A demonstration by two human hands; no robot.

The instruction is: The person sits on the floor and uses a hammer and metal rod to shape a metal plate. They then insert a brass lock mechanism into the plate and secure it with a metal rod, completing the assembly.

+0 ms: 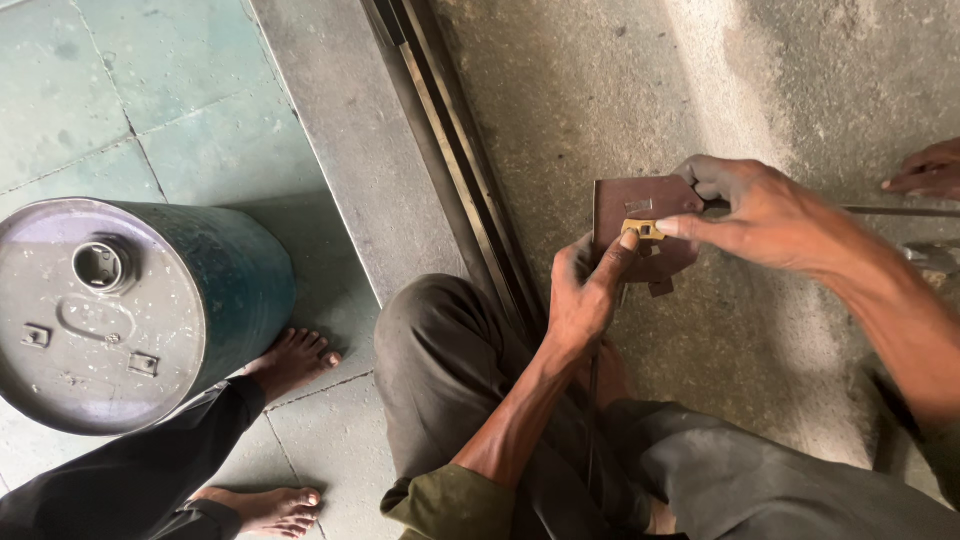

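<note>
Floor: rough grey concrete floor under the hands, with green-grey tiles on the far side of a dark metal track that runs across it.
Left hand: the left hand has a narrow grip, its fingers curled on the lower edge of a brown metal plate and one fingertip touching a small brass piece.
Right hand: the right hand pinches the same brass piece between thumb and forefinger and so has a closed grip on it; its other fingers curl over the plate's top corner.
Plate: one, flat and rust-brown, held upright just above the floor, between the two hands.
Brass piece: one, yellow, lying against the face of the plate near its middle.
Rod: one thin metal rod reaches away from the plate, past the right hand.
Other hand: one more hand, another person's, rests on the floor beyond the rod, well apart from the plate.
Legs: the person's knees in dark grey trousers sit just below the plate.
Container: one green metal drum lies tilted on the tiles, well apart from the plate; its lid shows one round opening, and what is inside cannot be told.
Feet: two bare feet of another person beside the drum.
</note>
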